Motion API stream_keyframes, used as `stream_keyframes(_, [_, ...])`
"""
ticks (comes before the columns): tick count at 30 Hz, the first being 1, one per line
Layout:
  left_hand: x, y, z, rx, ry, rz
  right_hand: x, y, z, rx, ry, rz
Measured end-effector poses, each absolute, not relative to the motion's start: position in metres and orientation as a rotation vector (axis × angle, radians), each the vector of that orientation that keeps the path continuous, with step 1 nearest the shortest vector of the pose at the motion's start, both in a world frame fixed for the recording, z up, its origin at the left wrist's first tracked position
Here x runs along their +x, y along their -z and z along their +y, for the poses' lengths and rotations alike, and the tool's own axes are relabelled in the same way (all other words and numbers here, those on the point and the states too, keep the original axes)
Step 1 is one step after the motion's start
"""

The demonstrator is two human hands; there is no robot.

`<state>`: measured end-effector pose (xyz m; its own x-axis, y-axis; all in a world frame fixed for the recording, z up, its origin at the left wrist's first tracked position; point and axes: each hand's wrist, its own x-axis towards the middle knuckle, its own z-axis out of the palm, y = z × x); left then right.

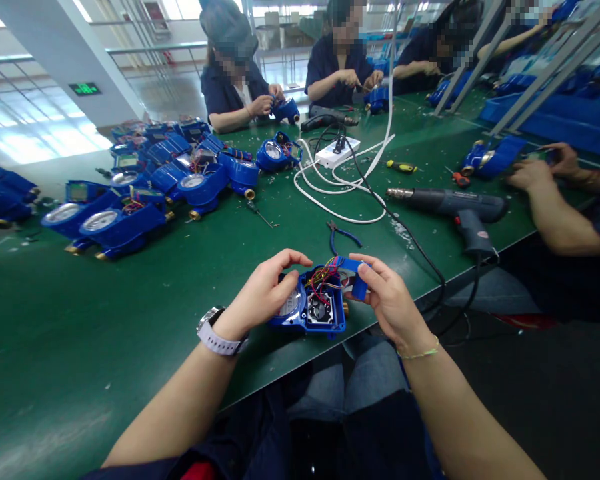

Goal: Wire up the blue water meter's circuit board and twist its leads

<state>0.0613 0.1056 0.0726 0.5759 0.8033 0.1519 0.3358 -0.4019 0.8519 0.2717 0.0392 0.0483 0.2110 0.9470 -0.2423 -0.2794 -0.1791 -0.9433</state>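
- Blue meter (pixel 310 310), open: your left hand (pixel 263 293) clasps its dial side; keep it steady.
- Cover (pixel 356 277), right of meter: your right hand (pixel 387 297) pinches it; spare the wires (pixel 325 277).

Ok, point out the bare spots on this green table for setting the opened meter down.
Bare table lies left of the left hand, below the meter pile. The stretch toward the cables, pliers and heat gun is crowded.

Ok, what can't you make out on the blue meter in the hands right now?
Head view only:
- Dial face of the blue meter: mostly covered by the left hand.
- Blue cover piece: partly hidden by the right hand fingers.
- Wire bundle: connections too small to trace.
- Meter underside: faces away from the camera.
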Motion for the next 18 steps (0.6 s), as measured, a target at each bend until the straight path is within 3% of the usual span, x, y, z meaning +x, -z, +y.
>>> stream_keyframes(14, [0.065, -0.080, 0.102, 2.369, -0.477, 0.777, 0.273, -0.028, 0.029, -1.145, -1.385, -0.558])
stream_keyframes(18, [0.064, -0.080, 0.101, 2.288, -0.596, 0.684, 0.272, -0.033, 0.025, -1.154, -1.363, -0.565])
